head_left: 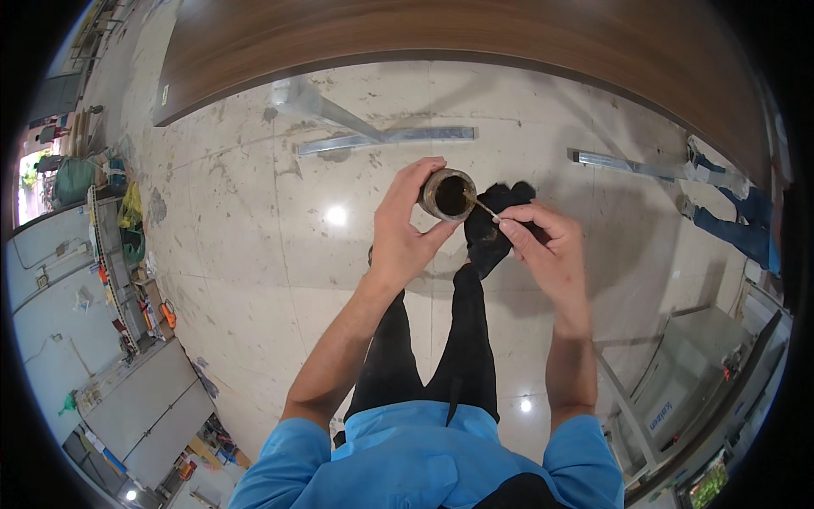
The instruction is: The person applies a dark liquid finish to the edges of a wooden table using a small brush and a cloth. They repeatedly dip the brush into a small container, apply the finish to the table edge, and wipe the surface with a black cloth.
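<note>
In front of me, above the floor and near my shoes, my left hand is wrapped round a small glass jar. The jar is tilted so its open mouth faces up towards me, and dark brown contents show inside. My right hand pinches a thin pale stick between thumb and fingers. The stick's far end reaches into the jar's mouth at its right side; whether it carries bristles I cannot tell.
A dark brown wooden tabletop spans the far side, with metal feet on the tiled floor beneath. Another person's legs are at the far right. Cluttered shelving lines the left; a grey cabinet stands at lower right.
</note>
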`<move>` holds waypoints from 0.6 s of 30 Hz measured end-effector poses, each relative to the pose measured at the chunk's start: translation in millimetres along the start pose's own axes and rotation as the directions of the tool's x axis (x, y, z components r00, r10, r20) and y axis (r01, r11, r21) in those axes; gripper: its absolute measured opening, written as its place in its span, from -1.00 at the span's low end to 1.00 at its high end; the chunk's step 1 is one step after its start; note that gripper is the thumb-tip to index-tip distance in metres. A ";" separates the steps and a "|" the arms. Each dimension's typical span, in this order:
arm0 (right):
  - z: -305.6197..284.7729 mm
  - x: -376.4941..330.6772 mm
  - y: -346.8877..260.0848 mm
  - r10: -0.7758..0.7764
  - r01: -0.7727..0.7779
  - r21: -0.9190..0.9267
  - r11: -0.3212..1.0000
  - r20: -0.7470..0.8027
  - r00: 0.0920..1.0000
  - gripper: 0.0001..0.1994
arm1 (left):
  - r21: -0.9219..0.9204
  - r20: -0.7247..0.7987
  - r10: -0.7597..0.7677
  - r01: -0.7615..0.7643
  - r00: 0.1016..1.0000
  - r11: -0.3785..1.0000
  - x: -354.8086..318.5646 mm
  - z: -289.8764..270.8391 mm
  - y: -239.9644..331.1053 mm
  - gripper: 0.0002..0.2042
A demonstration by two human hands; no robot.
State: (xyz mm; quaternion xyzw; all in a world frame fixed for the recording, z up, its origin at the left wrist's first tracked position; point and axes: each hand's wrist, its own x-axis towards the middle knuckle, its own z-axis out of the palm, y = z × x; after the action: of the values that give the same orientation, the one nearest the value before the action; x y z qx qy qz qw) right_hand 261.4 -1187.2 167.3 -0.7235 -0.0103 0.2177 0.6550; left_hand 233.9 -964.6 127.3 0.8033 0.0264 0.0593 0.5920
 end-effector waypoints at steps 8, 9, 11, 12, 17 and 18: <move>26.7 1.0 18.9 -0.087 0.094 0.068 0.993 -0.106 0.991 -0.92 | -0.048 -0.040 -0.071 0.070 0.997 0.996 1.9 -10.3 -2.0 -0.30; 30.3 1.1 15.1 -0.189 0.188 -0.023 0.982 -0.097 0.977 -0.92 | -0.004 -0.039 -0.041 0.041 0.998 0.999 2.4 -11.8 -1.4 -0.30; 35.3 -0.3 3.7 -0.306 0.271 -0.269 0.924 -0.093 0.948 -0.92 | 0.068 -0.029 0.019 -0.017 0.999 0.998 3.8 -12.2 -0.5 -0.29; 37.3 -0.7 -2.8 -0.377 0.319 -0.393 0.863 -0.080 0.923 -0.90 | 0.096 -0.022 0.051 -0.049 0.998 0.994 4.3 -12.2 -0.2 -0.28; 41.1 1.7 -28.0 -0.383 0.290 -0.681 0.673 0.014 0.923 -0.93 | 0.187 0.028 0.121 -0.124 0.992 0.974 2.3 -9.2 0.9 -0.26; 40.4 4.5 -29.5 -0.372 0.288 -0.689 0.665 0.029 0.928 -0.94 | 0.171 0.022 0.124 -0.126 0.992 0.977 1.6 -8.4 0.6 -0.26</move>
State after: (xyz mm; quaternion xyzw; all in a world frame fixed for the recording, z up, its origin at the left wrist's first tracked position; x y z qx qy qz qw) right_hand 260.2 -1143.5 192.1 -0.9098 -0.1829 0.0345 0.3711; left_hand 234.5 -956.6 130.4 0.8518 -0.0225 0.0892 0.5157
